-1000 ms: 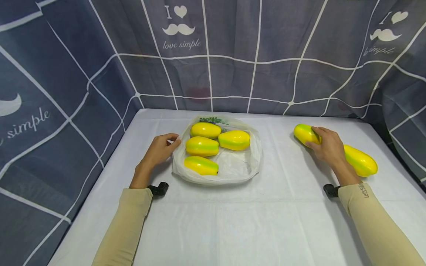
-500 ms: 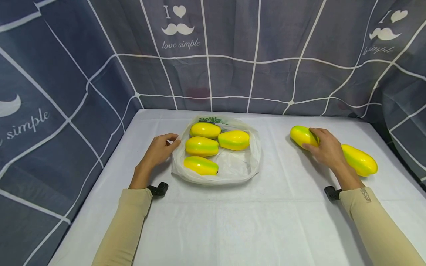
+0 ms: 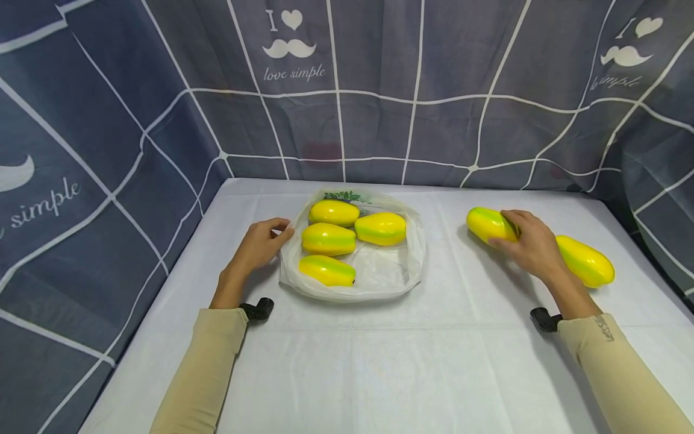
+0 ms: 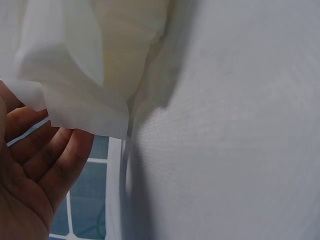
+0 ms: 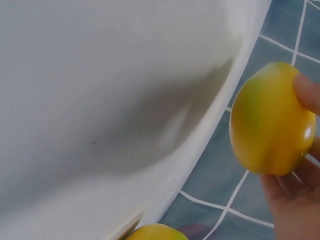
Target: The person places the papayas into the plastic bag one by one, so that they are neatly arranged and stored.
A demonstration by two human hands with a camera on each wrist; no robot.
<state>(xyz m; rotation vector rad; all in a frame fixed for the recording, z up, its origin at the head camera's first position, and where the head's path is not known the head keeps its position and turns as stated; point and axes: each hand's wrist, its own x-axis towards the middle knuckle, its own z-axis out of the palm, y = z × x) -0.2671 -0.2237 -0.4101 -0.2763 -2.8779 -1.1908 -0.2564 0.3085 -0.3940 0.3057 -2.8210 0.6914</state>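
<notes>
My right hand [image 3: 534, 244] grips a yellow-green papaya [image 3: 490, 225] on the right side of the table; in the right wrist view thumb and fingers wrap the same papaya [image 5: 270, 120], with a shadow on the cloth beside it. Behind that wrist lies a second papaya [image 3: 587, 261]. At left, my left hand [image 3: 262, 242] pinches the left rim of a white plastic bag [image 3: 379, 271]. The left wrist view shows fingers [image 4: 55, 155] behind the bag's edge [image 4: 90, 117]. Several papayas [image 3: 329, 239] lie inside the opened bag, its right front part showing bare plastic.
A white cloth covers the table [image 3: 412, 374]. Dark grey curtains [image 3: 379, 132] with white grid lines stand along the back and left edges, and another stretch hangs at the right.
My right hand has moved a little to the left with the papaya, away from the second papaya. The left hand stays at the bag's rim.
</notes>
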